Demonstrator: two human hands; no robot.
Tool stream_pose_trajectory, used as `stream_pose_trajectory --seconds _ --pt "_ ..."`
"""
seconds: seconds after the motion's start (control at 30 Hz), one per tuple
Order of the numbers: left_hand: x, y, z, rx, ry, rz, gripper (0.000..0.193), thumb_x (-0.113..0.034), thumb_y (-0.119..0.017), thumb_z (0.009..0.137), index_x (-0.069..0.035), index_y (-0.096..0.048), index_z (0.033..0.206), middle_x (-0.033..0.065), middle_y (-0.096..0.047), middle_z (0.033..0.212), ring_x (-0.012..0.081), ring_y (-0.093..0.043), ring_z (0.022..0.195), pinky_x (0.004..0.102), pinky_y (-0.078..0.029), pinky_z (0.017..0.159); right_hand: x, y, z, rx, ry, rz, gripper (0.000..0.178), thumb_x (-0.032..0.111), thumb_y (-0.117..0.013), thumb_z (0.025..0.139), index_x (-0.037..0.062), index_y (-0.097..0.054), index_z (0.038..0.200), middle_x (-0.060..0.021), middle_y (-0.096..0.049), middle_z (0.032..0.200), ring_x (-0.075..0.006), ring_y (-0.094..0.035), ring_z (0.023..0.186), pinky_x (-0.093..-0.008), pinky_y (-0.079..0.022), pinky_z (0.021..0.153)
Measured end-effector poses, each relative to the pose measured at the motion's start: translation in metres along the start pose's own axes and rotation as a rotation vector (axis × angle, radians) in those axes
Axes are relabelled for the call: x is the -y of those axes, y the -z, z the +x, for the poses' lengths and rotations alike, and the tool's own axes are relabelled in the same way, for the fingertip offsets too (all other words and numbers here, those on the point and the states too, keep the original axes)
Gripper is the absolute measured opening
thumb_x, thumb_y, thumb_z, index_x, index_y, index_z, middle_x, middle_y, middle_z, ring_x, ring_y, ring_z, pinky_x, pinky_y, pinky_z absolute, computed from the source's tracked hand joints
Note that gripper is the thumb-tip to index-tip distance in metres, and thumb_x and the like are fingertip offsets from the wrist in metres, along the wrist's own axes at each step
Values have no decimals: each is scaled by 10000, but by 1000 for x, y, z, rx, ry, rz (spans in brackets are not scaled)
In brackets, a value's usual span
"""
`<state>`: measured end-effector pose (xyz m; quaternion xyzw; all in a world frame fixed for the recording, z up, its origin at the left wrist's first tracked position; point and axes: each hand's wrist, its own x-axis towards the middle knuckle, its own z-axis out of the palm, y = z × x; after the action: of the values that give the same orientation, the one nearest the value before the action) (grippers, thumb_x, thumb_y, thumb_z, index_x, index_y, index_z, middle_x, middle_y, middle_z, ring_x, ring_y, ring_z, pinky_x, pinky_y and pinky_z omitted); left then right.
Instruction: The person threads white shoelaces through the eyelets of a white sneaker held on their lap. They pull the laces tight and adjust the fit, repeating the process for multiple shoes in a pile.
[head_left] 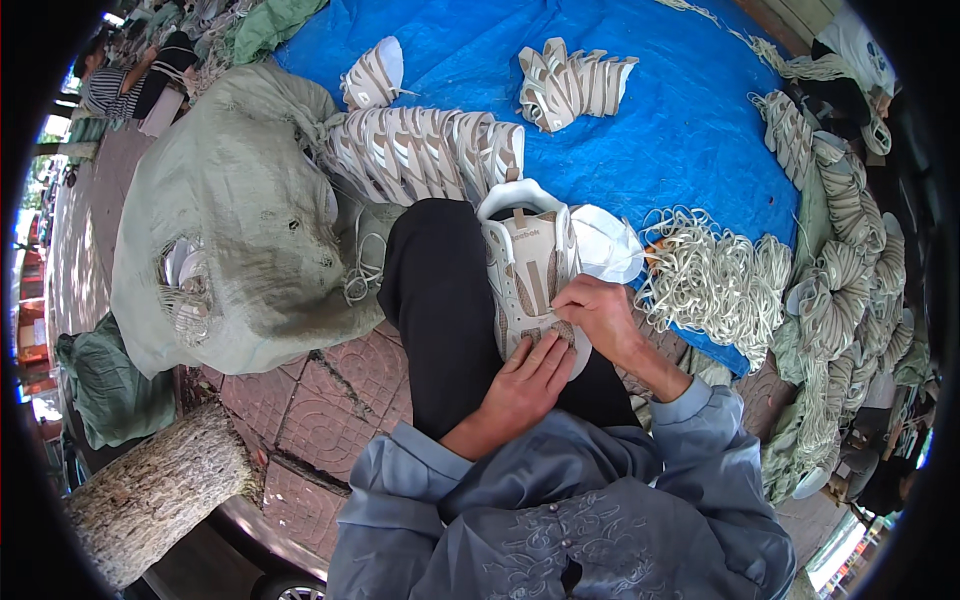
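Note:
A white and beige shoe upper rests on my lap, its collar pointing away from me and its toe toward me. My left hand lies with fingers stretched flat across the toe; its thumb is hidden. At the right side of the upper, near the lower eyelets, my right hand is closed in a pinch. What sits between those fingertips is too small to make out. A white rounded piece lies just beyond the right hand. Farther right is a tangled heap of white shoelaces.
A blue tarp carries a nested row of uppers, a smaller stack and another bundle. A large pale sack bulges at left. Bundled uppers pile up at right. A log lies lower left.

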<state>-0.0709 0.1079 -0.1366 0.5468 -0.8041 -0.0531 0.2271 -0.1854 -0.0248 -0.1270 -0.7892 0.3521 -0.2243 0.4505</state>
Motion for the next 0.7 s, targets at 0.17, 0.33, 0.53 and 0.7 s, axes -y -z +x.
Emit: stream_pose_trajectory --seconds 0.17,0.33,0.53,0.7 --pt "0 0 2 -1 14 -15 410 -128 -489 706 18 -520 1088 171 -500 1127 295 -439 1132 427 -400 891 2 -6 -2 -43 174 -286 49 17 -605 671 31 -565 696 -94 -533 661 -255 -567 591 -325 -455 525" --pt "0 1 3 6 20 -31 409 -121 -489 704 18 -522 1087 167 -499 1130 296 -435 1136 427 -394 900 5 -11 -3 -29 236 -508 87 28 -584 645 40 -498 633 -99 -484 635 -271 -541 553 -360 -451 511" --pt "0 0 0 7 27 -35 409 -123 -493 702 13 -524 1087 163 -500 1135 290 -436 1139 421 -390 907 6 -11 4 62 158 -535 44 24 -584 634 31 -541 637 -104 -527 648 -276 -565 581 -346 -463 528" --pt "0 1 0 -4 24 -9 408 -129 -503 700 7 -526 1084 155 -503 1134 285 -434 1143 416 -389 908 -4 -2 22 298 -50 -178 39 21 -607 624 35 -600 660 -97 -578 661 -270 -590 617 -314 -476 557"
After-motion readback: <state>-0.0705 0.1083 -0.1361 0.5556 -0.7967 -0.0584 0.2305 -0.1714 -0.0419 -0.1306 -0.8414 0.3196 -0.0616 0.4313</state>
